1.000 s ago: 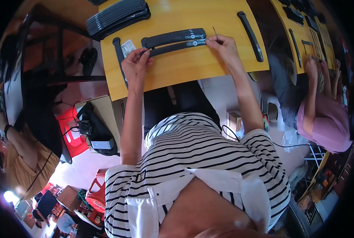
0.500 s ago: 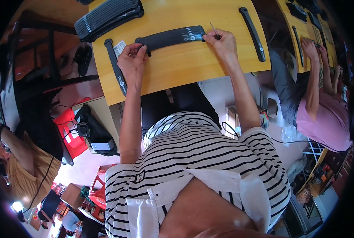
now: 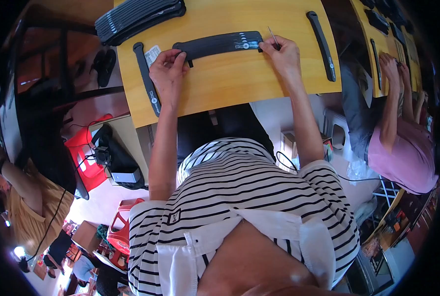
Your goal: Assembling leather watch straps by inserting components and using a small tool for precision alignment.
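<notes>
A flat bundle of dark grey straps (image 3: 217,45) with pale print near its right end lies across the yellow table, a small black tab sticking out below each end. My left hand (image 3: 168,74) is closed, its thumb and fingertips at the bundle's left end. At the right end, my right hand (image 3: 285,55) pinches the corner between thumb and forefinger. That same hand also holds a thin pointed metal tool (image 3: 272,35), tip up; its lower part is hidden in the fingers. One loose dark strap (image 3: 147,79) lies beside my left hand, partly over a white printed label (image 3: 153,54).
A thick stack of dark straps (image 3: 138,19) sits at the table's (image 3: 229,89) far left. Another single strap (image 3: 321,47) lies near its right edge. To the right, a co-worker in a pink top (image 3: 402,153) works at another table. A red stool (image 3: 118,227) stands lower left.
The view has shifted slightly. Both hands stay at the two ends of the bundle, and the left fingers have moved a little around its left end.
</notes>
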A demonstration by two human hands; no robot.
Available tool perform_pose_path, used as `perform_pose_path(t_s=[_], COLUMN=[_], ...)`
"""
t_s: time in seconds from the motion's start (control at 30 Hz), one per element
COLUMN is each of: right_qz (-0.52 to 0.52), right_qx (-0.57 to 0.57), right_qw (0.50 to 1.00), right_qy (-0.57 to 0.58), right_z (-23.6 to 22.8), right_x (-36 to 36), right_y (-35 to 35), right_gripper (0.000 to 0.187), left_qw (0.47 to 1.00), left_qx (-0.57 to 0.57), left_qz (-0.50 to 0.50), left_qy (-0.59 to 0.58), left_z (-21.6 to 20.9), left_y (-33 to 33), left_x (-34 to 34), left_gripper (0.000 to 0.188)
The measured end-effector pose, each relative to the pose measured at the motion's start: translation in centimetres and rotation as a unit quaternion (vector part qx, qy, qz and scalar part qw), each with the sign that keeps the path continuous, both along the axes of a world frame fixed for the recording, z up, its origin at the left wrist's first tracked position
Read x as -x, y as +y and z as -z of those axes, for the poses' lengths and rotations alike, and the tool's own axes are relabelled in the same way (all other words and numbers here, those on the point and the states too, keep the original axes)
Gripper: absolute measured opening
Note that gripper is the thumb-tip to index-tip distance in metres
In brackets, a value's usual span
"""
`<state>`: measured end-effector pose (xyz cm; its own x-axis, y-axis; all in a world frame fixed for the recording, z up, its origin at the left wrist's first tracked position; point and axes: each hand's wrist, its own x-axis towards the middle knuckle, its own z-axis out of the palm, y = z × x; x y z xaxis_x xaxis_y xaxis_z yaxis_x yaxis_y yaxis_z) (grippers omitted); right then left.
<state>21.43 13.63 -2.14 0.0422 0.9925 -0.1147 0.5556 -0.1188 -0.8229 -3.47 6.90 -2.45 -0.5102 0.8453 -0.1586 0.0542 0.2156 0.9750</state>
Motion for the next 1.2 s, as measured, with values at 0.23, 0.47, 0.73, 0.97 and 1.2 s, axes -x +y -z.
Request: perform_pose_path(t_s=[0.23,0.47,0.73,0.97,1.2], right_qz=[-0.002,0.011,0.013,0.015,0.014], right_qx=[-0.024,-0.005,-0.012,0.006,0.007], right_qw=[1.0,1.0,1.0,0.999,0.999], right_qy=[0.007,0.013,-0.006,-0.035,-0.039], right_z=[1.2,1.0,-0.2,0.1,-0.1], right_x=[-0.3,0.2,0.4,0.3,0.4], right_y=[0.4,0.2,-0.1,0.1,0.1], right_gripper=[0.018,0.018,0.015,0.019,0.018], left_qw=[1.0,1.0,1.0,1.0,1.0], left_qx=[0.0,0.004,0.0,0.003,0.006], left_qz=[-0.003,-0.001,0.002,-0.002,-0.001], left_qy=[-0.018,-0.005,-0.006,0.0,-0.003], left_z=[-0.3,-0.3,0.2,0.4,0.0], left_y=[0.1,0.1,0.2,0.2,0.3], left_x=[-0.2,-0.1,0.0,0.1,0.0], left_gripper=[0.012,0.011,0.011,0.012,0.012])
